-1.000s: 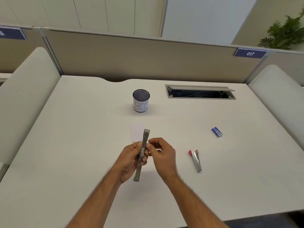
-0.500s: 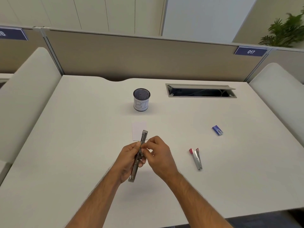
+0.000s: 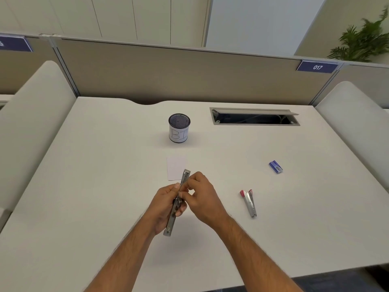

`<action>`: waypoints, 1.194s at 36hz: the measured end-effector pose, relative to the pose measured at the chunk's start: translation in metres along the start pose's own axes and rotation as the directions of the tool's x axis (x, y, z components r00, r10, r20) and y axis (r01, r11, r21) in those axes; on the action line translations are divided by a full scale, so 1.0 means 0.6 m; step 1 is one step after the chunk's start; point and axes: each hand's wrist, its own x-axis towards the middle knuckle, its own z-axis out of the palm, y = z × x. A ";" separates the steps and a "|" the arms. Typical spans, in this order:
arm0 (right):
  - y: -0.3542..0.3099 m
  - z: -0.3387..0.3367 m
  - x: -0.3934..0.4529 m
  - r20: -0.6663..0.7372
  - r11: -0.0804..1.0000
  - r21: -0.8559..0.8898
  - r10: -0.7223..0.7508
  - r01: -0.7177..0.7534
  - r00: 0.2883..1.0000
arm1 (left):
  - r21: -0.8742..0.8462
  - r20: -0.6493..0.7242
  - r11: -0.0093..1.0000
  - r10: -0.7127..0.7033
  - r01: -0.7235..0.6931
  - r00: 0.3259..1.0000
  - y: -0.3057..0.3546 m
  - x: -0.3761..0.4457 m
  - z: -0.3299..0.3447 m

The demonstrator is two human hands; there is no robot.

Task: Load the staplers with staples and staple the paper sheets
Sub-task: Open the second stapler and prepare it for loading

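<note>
- The left hand (image 3: 166,205) is curled around a long, thin, shiny metal stapler (image 3: 177,202), opened out flat and held above the white table (image 3: 94,186).
- The right hand (image 3: 202,199) pinches something at the stapler's middle; its fingers hide what.
- Just past both hands lies a small white paper sheet (image 3: 175,167), partly hidden by the stapler's tip.
- To the right of the right hand lie a small silver stapler with a red end (image 3: 248,202) and, farther off, a little blue box (image 3: 275,166).
</note>
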 end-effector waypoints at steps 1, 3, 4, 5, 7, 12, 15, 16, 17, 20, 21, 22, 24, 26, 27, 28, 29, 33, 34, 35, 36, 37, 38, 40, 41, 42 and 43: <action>0.000 -0.001 0.001 0.012 1.000 0.011 0.019 -0.020 1.000 | -0.008 0.002 1.000 -0.003 0.003 1.000 0.000 -0.001 0.001; -0.001 -0.002 0.003 0.032 0.999 0.020 0.049 -0.050 0.998 | -0.016 0.008 1.000 -0.010 0.011 1.000 0.000 -0.001 0.001; -0.002 -0.003 0.004 0.041 0.998 0.029 0.060 -0.061 0.997 | -0.019 0.009 1.000 -0.013 0.013 1.000 0.000 -0.001 0.001; -0.003 -0.004 0.004 0.047 0.997 0.040 0.066 -0.068 0.997 | -0.025 0.010 1.000 -0.014 0.014 1.000 0.000 -0.001 0.000; -0.004 -0.004 0.004 0.048 0.994 0.070 0.075 -0.078 0.996 | -0.043 0.015 0.999 -0.012 0.013 1.000 0.000 0.000 0.000; 0.001 -0.005 0.000 -0.046 0.975 0.193 0.119 -0.108 0.992 | -0.065 0.007 0.997 -0.029 0.030 1.000 -0.004 -0.001 -0.004; 0.011 -0.007 -0.001 -0.089 0.942 0.305 0.173 -0.139 0.981 | -0.061 -0.005 0.997 -0.049 0.048 0.999 -0.008 0.000 -0.009; 0.013 -0.008 -0.001 -0.087 0.916 0.368 0.204 -0.159 0.975 | -0.063 -0.009 0.997 -0.052 0.051 0.999 -0.009 0.001 -0.010; 0.016 -0.009 0.000 -0.076 0.878 0.444 0.235 -0.178 0.969 | -0.065 -0.011 0.997 -0.054 0.053 0.999 -0.010 0.001 -0.011; 0.021 -0.011 -0.001 -0.058 0.749 0.635 0.290 -0.189 0.955 | -0.061 -0.012 0.997 -0.053 0.052 0.999 -0.011 0.002 -0.013; 0.023 -0.010 -0.001 -0.060 0.719 0.670 0.300 -0.184 0.952 | -0.061 -0.013 0.997 -0.054 0.053 0.998 -0.010 0.003 -0.013; 0.024 -0.007 -0.002 -0.063 0.695 0.696 0.307 -0.179 0.950 | -0.063 -0.014 0.997 -0.055 0.054 0.998 -0.010 0.004 -0.014; 0.025 -0.003 -0.001 -0.060 0.655 0.736 0.315 -0.171 0.947 | -0.067 -0.016 0.996 -0.059 0.057 0.998 -0.010 0.005 -0.015; 0.026 0.000 0.002 -0.049 0.609 0.775 0.323 -0.168 0.945 | -0.068 -0.019 0.996 -0.062 0.061 0.998 -0.009 0.005 -0.016; 0.028 0.001 0.004 -0.040 0.583 0.794 0.330 -0.170 0.943 | -0.066 -0.021 0.996 -0.063 0.062 0.998 -0.009 0.005 -0.017; 0.029 0.001 0.006 -0.026 0.555 0.812 0.338 -0.177 0.941 | -0.064 -0.023 0.996 -0.065 0.063 0.998 -0.009 0.005 -0.017; 0.030 0.002 0.008 -0.004 0.525 0.830 0.346 -0.190 0.938 | -0.063 -0.026 0.996 -0.066 0.064 0.997 -0.008 0.004 -0.017; 0.030 0.001 0.017 0.112 0.408 0.869 0.392 -0.281 0.913 | -0.051 -0.030 0.996 -0.069 0.067 0.997 -0.008 0.003 -0.017; 0.029 0.001 0.020 0.134 0.406 0.860 0.405 -0.309 0.905 | -0.049 -0.030 0.996 -0.070 0.069 0.997 -0.007 0.002 -0.017; 0.028 0.001 0.022 0.147 0.431 0.836 0.421 -0.339 0.895 | -0.049 -0.030 0.996 -0.073 0.071 0.997 -0.007 0.001 -0.017; 0.027 0.002 0.024 0.147 0.489 0.787 0.443 -0.376 0.885 | -0.048 -0.030 0.996 -0.075 0.073 0.997 -0.007 0.001 -0.018; 0.025 0.003 0.026 0.135 0.567 0.713 0.466 -0.412 0.874 | -0.041 -0.029 0.996 -0.076 0.074 0.997 -0.008 0.001 -0.019; 0.024 0.005 0.028 0.117 0.639 0.631 0.481 -0.439 0.869 | -0.029 -0.027 0.997 -0.076 0.075 0.997 -0.008 0.001 -0.019; 0.021 0.009 0.032 0.094 0.726 0.514 0.482 -0.457 0.871 | 0.001 -0.026 0.997 -0.079 0.080 0.996 -0.009 0.001 -0.020; 0.019 0.011 0.035 0.093 0.751 0.478 0.474 -0.456 0.876 | 0.013 -0.023 0.997 -0.082 0.082 0.996 -0.010 0.001 -0.020; 0.017 0.012 0.037 0.096 0.768 0.448 0.467 -0.457 0.879 | 0.021 -0.018 0.996 -0.084 0.084 0.996 -0.012 0.001 -0.020; 0.016 0.013 0.040 0.106 0.778 0.424 0.465 -0.463 0.879 | 0.029 -0.012 0.996 -0.086 0.086 0.996 -0.014 0.001 -0.021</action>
